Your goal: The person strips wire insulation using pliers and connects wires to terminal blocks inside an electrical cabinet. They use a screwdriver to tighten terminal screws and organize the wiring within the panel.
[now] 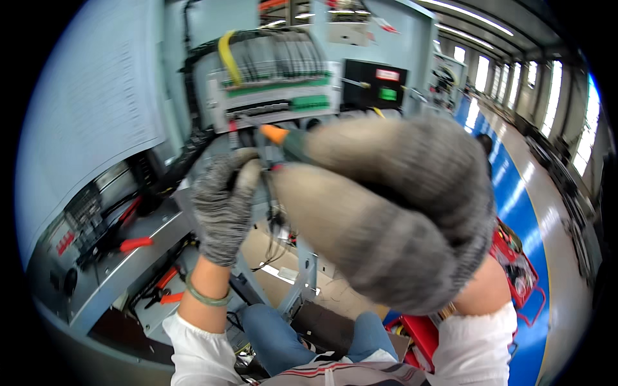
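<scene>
My right hand (399,212), in a grey knit glove and blurred, is closed round a screwdriver (275,134) with an orange and dark green handle. Its tip end points left at the lower edge of a white and green terminal block (277,96). My left hand (224,202), also gloved, is just below that block, thumb and forefinger brought together by the wires. What lies between those fingers is hidden. Thin dark wires (273,222) hang between my two hands. Grey wires (273,55) and a yellow one (228,58) arch over the block's top.
Right of the block is a black box (376,83) with a green label. A printed sheet (90,96) covers the left door. Orange-handled pliers (164,289) lie on a shelf at lower left. A red toolbox (518,270) stands on the floor at right.
</scene>
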A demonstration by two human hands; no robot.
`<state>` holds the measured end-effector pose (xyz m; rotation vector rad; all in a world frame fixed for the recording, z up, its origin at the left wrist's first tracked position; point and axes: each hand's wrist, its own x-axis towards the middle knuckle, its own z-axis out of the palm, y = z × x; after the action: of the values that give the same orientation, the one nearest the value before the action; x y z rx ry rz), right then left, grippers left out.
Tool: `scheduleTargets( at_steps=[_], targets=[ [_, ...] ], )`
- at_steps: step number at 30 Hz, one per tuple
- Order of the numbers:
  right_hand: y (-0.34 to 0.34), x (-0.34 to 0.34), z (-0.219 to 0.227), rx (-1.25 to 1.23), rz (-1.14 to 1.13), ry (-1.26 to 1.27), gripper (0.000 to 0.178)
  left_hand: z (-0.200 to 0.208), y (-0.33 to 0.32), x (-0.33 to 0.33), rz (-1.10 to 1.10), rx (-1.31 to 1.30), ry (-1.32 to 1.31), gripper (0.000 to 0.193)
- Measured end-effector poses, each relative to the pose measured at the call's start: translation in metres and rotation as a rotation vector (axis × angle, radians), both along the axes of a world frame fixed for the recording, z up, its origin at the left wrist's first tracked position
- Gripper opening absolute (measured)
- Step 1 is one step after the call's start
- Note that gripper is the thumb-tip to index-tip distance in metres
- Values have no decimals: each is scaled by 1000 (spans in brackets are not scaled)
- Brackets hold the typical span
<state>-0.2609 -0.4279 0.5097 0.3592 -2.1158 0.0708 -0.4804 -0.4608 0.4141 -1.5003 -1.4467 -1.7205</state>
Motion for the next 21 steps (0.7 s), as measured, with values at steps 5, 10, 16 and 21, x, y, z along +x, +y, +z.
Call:
scheduleTargets(
  at_steps=[5, 10, 16, 21],
  targets=[
    [1, 0, -6, 341, -212, 96, 27, 8, -6, -5, 61, 143, 124, 16],
    [1, -4, -10, 310, -163, 123, 23, 12, -8, -7, 22, 112, 26, 17],
    [6, -11, -12, 343, -131, 216, 20, 11, -7, -13, 8, 91, 30, 14],
    [3, -4, -8, 235, -122, 242, 26, 12, -15, -14, 24, 24, 41, 11]
  ],
)
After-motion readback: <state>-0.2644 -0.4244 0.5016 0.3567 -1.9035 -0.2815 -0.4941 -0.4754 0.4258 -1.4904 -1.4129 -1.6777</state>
